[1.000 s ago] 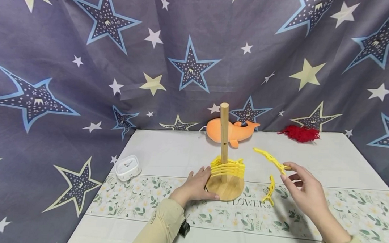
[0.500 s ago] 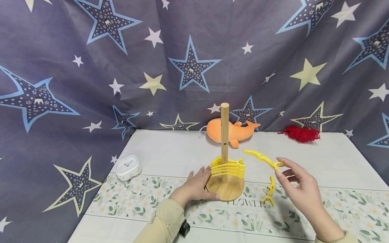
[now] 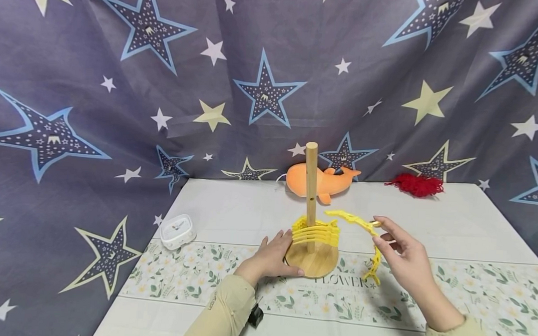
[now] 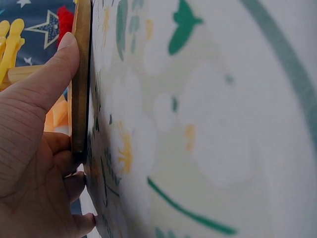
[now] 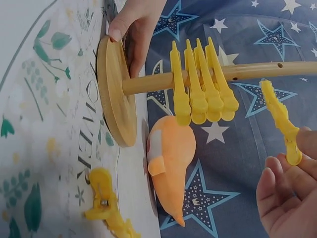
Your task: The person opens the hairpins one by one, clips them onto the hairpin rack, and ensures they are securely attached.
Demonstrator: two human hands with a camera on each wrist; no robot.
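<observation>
A wooden stand [image 3: 311, 185] with an upright post and a round base is at the table's middle. Several yellow hair clips [image 3: 316, 235] are clipped in a stack around the lower post. My left hand [image 3: 269, 257] grips the left side of the base, its thumb [image 4: 67, 62] along the front edge in the left wrist view. To the right of the post, my right hand [image 3: 402, 251] pinches another yellow hair clip [image 3: 349, 217] by its handle end, its long tip pointing left at the post. One more yellow clip [image 3: 375, 265] lies on the table below that hand.
Behind the post lies an orange whale plush [image 3: 336, 183], with a red yarn bundle [image 3: 416, 185] at the back right. A white clock [image 3: 177, 231] stands on the left. A floral strip [image 3: 201, 273] crosses the tabletop. A star-patterned curtain [image 3: 270, 148] hangs at the back.
My right hand has moved left with its hair clip, bringing the clip's tip closer to the post. My left hand has stayed on the base.
</observation>
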